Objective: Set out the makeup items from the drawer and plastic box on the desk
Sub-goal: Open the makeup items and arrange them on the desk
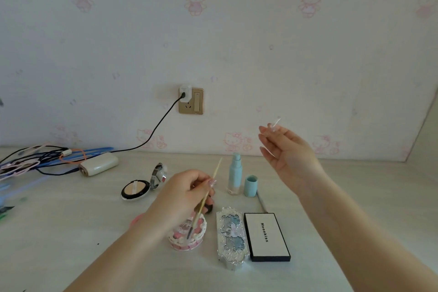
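Cables [35, 159] and a charger [98, 164] crowd the desk's [71, 232] left. Next comes an open compact [139, 186], then the left hand [182, 194], pinching a thin brush [206, 197] above the pink box [187, 234]. Best laid flat just beside the palettes [251, 236], clear of the bottle [235, 174]. The right hand [289, 156], fingers loosely spread, pinches a small clear piece [275, 124] aloft.

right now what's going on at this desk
A person is setting out makeup on the desk. The left hand pinches a thin brush above a pink round box. The right hand is raised, holding a small clear cap. An open compact, an uncapped blue bottle, a silver palette and a white palette are already laid out.
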Demonstrator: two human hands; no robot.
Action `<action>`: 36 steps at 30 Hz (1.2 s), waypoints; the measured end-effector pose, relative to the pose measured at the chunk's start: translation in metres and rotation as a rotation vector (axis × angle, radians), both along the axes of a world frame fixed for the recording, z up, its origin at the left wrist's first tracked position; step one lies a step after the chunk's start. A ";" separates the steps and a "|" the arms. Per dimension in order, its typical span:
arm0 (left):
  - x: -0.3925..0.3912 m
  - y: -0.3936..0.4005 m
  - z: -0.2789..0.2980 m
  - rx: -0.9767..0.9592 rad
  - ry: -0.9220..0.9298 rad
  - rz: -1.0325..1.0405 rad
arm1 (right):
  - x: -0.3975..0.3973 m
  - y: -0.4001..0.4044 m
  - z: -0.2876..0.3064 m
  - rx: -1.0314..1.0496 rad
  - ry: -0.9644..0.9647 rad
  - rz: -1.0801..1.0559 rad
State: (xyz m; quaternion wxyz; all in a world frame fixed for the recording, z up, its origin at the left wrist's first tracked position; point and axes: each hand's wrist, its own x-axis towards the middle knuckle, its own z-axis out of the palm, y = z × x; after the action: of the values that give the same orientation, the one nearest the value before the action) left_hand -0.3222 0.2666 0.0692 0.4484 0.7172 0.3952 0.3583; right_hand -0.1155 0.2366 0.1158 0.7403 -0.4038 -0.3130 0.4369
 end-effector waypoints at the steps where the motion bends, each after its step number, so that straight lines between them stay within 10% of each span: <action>1: 0.002 0.002 0.001 0.003 -0.017 0.011 | 0.003 -0.002 -0.003 -0.025 -0.041 -0.002; 18: 0.163 0.032 -0.024 -0.318 -0.165 -0.088 | 0.101 -0.018 -0.076 -0.309 -0.370 -0.244; 36: 0.231 0.068 -0.087 -0.045 0.356 -0.062 | 0.137 0.019 -0.131 -0.661 -1.065 -0.206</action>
State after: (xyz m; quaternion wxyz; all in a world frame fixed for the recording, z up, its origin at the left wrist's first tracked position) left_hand -0.0907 0.3342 -0.0176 0.3982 0.7709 0.4541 0.2026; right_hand 0.0213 0.2554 -0.0148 0.3576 -0.8011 -0.4463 0.1765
